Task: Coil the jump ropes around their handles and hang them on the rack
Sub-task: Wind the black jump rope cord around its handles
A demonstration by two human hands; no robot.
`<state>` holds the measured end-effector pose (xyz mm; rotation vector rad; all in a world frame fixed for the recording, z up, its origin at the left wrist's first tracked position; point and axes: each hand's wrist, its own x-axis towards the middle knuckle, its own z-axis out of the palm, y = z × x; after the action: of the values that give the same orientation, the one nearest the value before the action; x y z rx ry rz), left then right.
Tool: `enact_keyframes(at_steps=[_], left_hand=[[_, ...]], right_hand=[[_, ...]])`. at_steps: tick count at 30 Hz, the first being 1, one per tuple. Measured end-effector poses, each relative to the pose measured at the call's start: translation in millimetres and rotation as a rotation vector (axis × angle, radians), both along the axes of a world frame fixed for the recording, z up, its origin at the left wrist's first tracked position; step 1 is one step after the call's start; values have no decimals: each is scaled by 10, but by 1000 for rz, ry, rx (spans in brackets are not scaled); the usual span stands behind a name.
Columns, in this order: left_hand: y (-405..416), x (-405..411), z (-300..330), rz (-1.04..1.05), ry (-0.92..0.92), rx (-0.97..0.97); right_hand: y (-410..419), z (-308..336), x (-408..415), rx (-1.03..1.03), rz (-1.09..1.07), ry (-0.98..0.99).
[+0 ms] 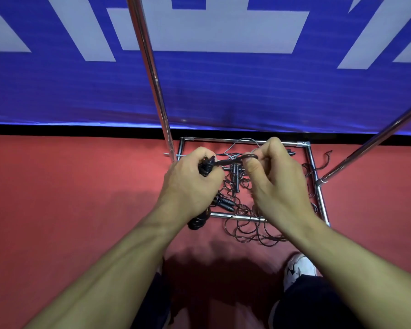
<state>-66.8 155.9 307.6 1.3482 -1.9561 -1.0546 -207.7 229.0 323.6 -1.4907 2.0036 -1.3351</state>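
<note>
My left hand (190, 184) grips a pair of black jump rope handles (205, 167) with dark rope wound round them; their lower ends (197, 222) stick out below my wrist. My right hand (273, 176) pinches a loop of the same dark rope (247, 158), which runs taut from the handles. Below my hands, more black handles (235, 176) and tangled loose rope (249, 231) lie on the red floor inside the chrome rack's base frame (318, 191). The rack's upright pole (150, 74) rises at the left, a second pole (375, 143) at the right.
A blue and white banner (199, 91) stands along the wall behind the rack. A loose rope end (326, 160) lies outside the frame on the right. My white shoe (299, 269) and dark trouser legs are at the bottom. Red floor (69, 186) extends to the left.
</note>
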Motion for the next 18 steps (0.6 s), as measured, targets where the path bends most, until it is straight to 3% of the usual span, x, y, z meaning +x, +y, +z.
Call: enact_keyframes(at_steps=[7,11,18], left_hand=[[326,54,395,-224,488,329],[498,25,741,-230,555,222],[548,-68,1540,-150,352,-165]], right_hand=[[228,440,64,20,19,-246],[343,929,42,-17,49,-320],[355,1784,6,54,50,-116]])
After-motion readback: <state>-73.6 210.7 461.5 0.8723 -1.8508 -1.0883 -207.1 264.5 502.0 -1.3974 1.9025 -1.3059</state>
